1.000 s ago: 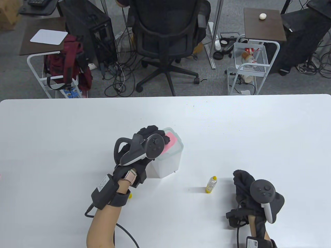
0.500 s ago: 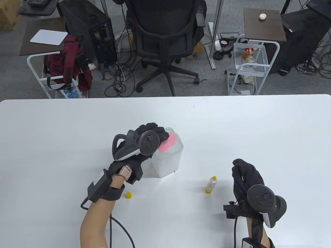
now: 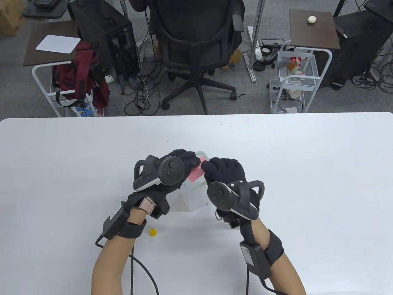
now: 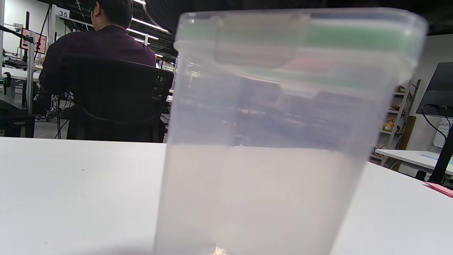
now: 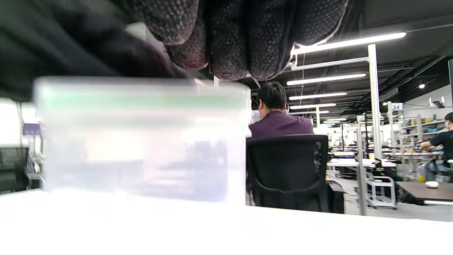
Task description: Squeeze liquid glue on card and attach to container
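Your right hand (image 3: 225,172) has come across the table (image 3: 307,153) since half a second ago: then it hovered near the right edge, beside the glue bottle, with the fingers loosely spread; now it sits over the right side of the box (image 3: 196,196), knuckles up, fingers curled down onto the lid. The glue bottle that lay between box and hand is out of sight in the table view, and you cannot tell whether your arm covers it or your hand holds it. In the right wrist view your fingertips (image 5: 230,53) hang just above the lid's green rim, touching or nearly touching the top; whether they grip anything is hidden.

Your left hand (image 3: 176,163) has barely shifted. It rests on the left part of the lid as before, fingers bent down over the pink card (image 3: 196,174). The card lies flat on the lid, and less of it shows now, only a strip between your two hands. Your fingers look pressed onto it rather than closed round it.

The box stands upright at the same spot near the table's middle. The left wrist view shows its frosted wall (image 4: 269,141) close up, with the card's pink showing faintly through the lid.

The yellow cap (image 3: 153,232) lies where it was, by your left forearm.
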`<state>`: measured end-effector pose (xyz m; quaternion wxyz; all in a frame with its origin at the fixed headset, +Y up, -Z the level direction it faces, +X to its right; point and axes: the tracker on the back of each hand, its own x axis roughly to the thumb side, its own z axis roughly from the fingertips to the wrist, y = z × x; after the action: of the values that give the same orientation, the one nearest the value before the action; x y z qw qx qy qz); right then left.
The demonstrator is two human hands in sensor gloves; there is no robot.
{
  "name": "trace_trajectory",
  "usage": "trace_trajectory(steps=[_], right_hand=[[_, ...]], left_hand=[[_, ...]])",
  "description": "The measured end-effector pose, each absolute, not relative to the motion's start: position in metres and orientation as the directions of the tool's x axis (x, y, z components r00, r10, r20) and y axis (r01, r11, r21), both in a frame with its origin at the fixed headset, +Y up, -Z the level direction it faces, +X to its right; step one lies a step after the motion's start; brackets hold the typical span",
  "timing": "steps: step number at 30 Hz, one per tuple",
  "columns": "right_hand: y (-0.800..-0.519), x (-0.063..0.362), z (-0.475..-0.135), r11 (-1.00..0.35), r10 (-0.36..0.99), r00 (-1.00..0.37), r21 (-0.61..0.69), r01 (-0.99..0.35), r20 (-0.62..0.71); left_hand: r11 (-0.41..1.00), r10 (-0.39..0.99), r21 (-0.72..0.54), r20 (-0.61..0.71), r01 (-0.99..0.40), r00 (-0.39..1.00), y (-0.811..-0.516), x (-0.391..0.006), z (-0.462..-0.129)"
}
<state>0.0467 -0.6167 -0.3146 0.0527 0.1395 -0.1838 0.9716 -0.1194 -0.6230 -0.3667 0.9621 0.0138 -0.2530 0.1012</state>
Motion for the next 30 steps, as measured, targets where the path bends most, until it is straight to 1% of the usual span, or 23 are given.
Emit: trace_trajectory(steps=[2,4,7,10,12,14,17,19,20,21,22,24,25,26,28,30], right_hand=[[-0.624,0.037,-0.322,-0.942,-0.034,-0.952,-0.327,-0.071,0.303],[-0.625,0.034,-0.317,-0.920,-0.092,-0.945,-0.389,-0.040,0.315],[-0.626,0.033,-0.313,-0.919,-0.143,-0.931,-0.395,-0.001,0.335],[-0.625,0.033,-0.311,-0.928,-0.102,-0.916,-0.369,-0.052,0.387],[-0.624,0.030,-0.306,-0.930,-0.053,-0.890,-0.348,-0.122,0.454],[-0.625,0.029,-0.301,-0.928,-0.045,-0.867,-0.343,-0.148,0.497],[-0.625,0.034,-0.303,-0.929,-0.040,-0.873,-0.341,-0.147,0.486],[-0.623,0.040,-0.307,-0.928,0.032,-0.877,-0.311,-0.204,0.480],[-0.622,0.043,-0.311,-0.928,0.051,-0.892,-0.310,-0.208,0.448],[-0.622,0.046,-0.316,-0.933,0.037,-0.915,-0.313,-0.175,0.401],[-0.621,0.047,-0.318,-0.938,0.026,-0.924,-0.311,-0.155,0.382],[-0.620,0.043,-0.319,-0.933,0.059,-0.913,-0.302,-0.195,0.404],[-0.621,0.040,-0.317,-0.932,0.032,-0.916,-0.319,-0.172,0.399],[-0.620,0.036,-0.315,-0.933,-0.030,-0.919,-0.341,-0.115,0.392],[-0.621,0.032,-0.309,-0.931,-0.095,-0.909,-0.358,-0.063,0.405],[-0.620,0.029,-0.302,-0.929,-0.097,-0.882,-0.359,-0.085,0.462]], left_hand=[[0.979,0.188,-0.026,0.492,-0.201,0.850,-0.623,-0.120,-0.367],[0.979,0.188,-0.021,0.497,-0.204,0.847,-0.624,-0.120,-0.367],[0.980,0.180,-0.015,0.502,-0.200,0.846,-0.624,-0.119,-0.366],[0.983,0.160,0.000,0.502,-0.185,0.850,-0.624,-0.118,-0.364],[0.983,0.160,-0.006,0.499,-0.181,0.851,-0.624,-0.118,-0.364],[0.981,0.174,-0.016,0.498,-0.192,0.850,-0.624,-0.118,-0.365],[0.980,0.180,-0.021,0.497,-0.196,0.849,-0.624,-0.119,-0.365],[0.982,0.174,-0.023,0.495,-0.187,0.851,-0.623,-0.118,-0.365],[0.983,0.168,-0.024,0.493,-0.180,0.853,-0.623,-0.117,-0.365],[0.984,0.166,-0.025,0.493,-0.177,0.854,-0.623,-0.117,-0.365],[0.984,0.166,-0.026,0.493,-0.177,0.854,-0.623,-0.117,-0.365],[0.985,0.162,-0.024,0.493,-0.173,0.855,-0.623,-0.117,-0.365],[0.985,0.163,-0.024,0.492,-0.174,0.855,-0.623,-0.117,-0.365],[0.984,0.165,-0.026,0.491,-0.175,0.855,-0.623,-0.117,-0.365],[0.985,0.160,-0.025,0.489,-0.169,0.858,-0.623,-0.116,-0.364],[0.986,0.156,-0.024,0.488,-0.166,0.859,-0.622,-0.116,-0.364]])
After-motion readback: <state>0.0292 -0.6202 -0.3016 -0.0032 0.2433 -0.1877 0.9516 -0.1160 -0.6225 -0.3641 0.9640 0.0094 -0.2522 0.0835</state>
